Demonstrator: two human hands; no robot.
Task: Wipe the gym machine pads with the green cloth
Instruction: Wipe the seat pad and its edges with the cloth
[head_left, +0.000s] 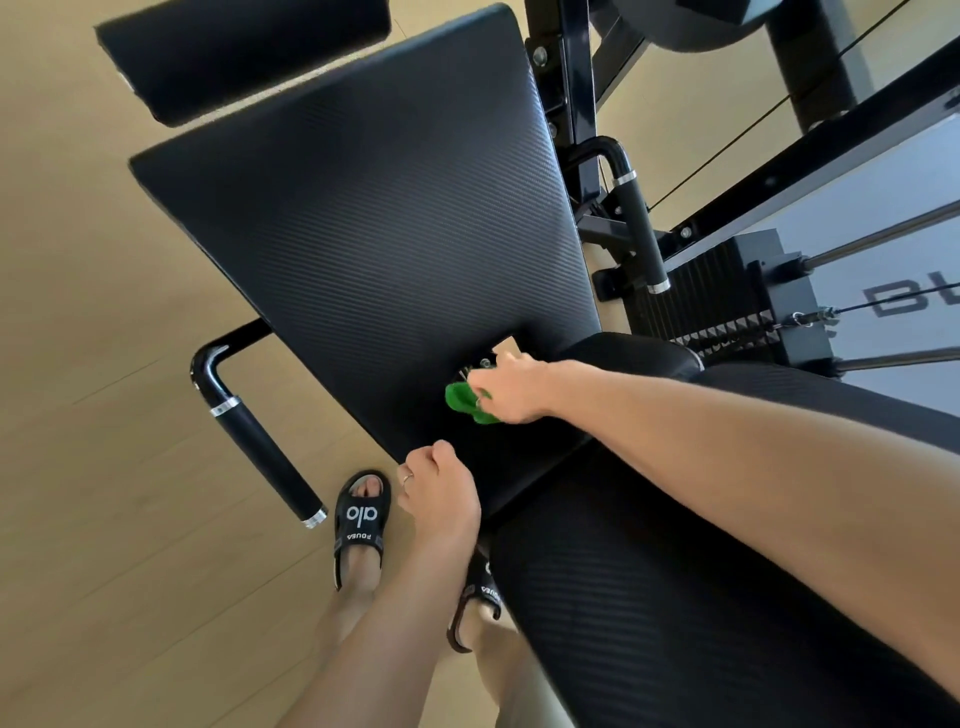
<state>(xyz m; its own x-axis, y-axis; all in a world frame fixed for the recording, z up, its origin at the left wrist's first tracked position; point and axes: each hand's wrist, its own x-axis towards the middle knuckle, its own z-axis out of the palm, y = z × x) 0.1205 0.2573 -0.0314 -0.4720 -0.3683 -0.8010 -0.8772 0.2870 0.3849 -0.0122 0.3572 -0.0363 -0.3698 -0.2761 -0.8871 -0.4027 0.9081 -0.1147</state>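
Black side handle (260, 441) at lower left, sandalled foot (361, 525) below. Right hand (511, 387) grips green cloth (465, 400) on large pad (363, 234); left hand (441, 499) loosely curled, holding nothing.

We see a black slide sandal (361, 525) on the pale wood floor (104, 415). A black weight stack (727, 296) and a chrome-tipped handle (262, 457) flank the machine.

I read "alo" and smaller "POUEA" on the black sandal (362, 519); partial letters "BL" show upside down on the grey panel (893, 218).
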